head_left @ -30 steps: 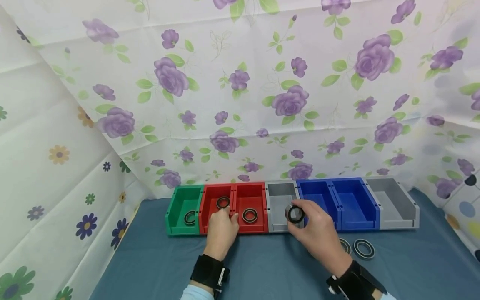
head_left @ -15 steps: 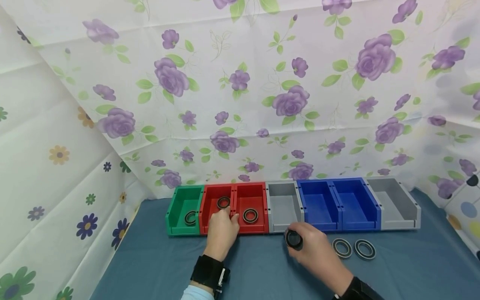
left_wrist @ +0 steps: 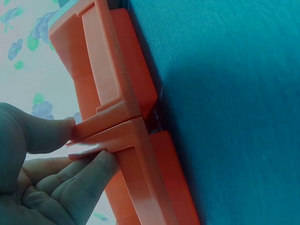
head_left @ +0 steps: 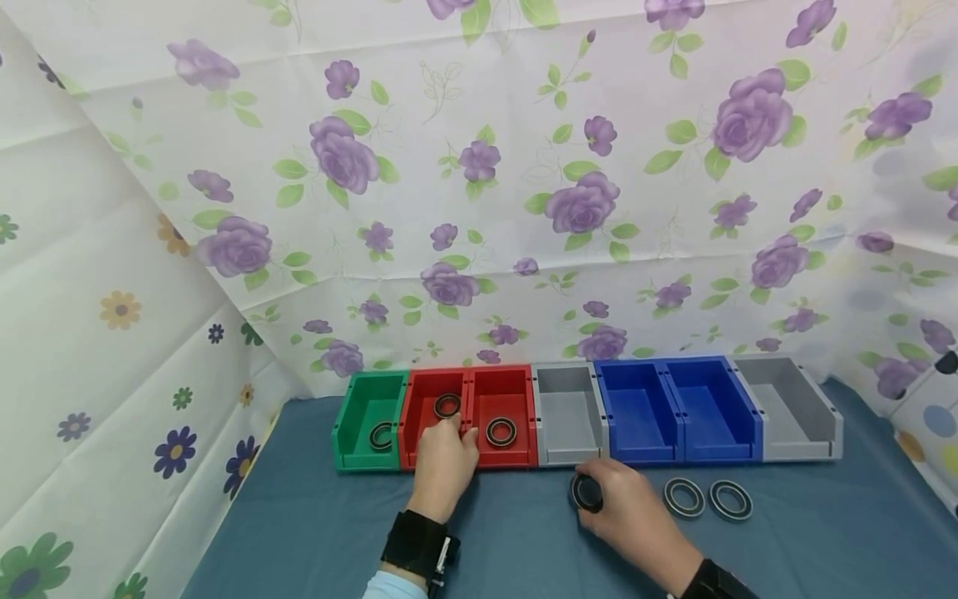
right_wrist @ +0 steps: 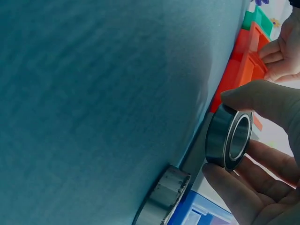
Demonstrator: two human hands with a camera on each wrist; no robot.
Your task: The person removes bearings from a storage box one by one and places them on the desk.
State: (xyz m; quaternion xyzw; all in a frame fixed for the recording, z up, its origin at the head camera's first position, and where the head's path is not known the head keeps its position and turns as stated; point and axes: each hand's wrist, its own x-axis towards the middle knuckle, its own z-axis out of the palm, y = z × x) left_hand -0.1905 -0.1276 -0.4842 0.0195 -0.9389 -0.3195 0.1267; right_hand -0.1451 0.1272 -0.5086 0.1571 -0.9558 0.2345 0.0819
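Note:
My left hand (head_left: 441, 466) pinches the front ends of the touching side walls of the left red bin (head_left: 421, 389) and the right red bin (head_left: 500, 389); its thumb (left_wrist: 49, 133) lies on one side, fingertips on the other. Between thumb and fingers my right hand (head_left: 636, 512) grips a black-and-silver ball bearing (right_wrist: 217, 140), tilted, in front of the grey bin (head_left: 570, 416). Two more bearings lie flat to its right, the nearer ring (head_left: 669, 499) and the farther ring (head_left: 716, 502). Single bearings lie in the left red bin, the right red bin and the green bin (head_left: 364, 395).
The bins stand side by side against a flowered cloth backdrop. Two blue bins, the left one (head_left: 636, 416) and the right one (head_left: 709, 408), and a light grey bin (head_left: 782, 408) continue the row rightward. Blue cloth (head_left: 516, 541) covers the table.
My right hand has come down and toward me with the bearing, from over the grey bin's front to the table area before it. The left hand keeps its place.

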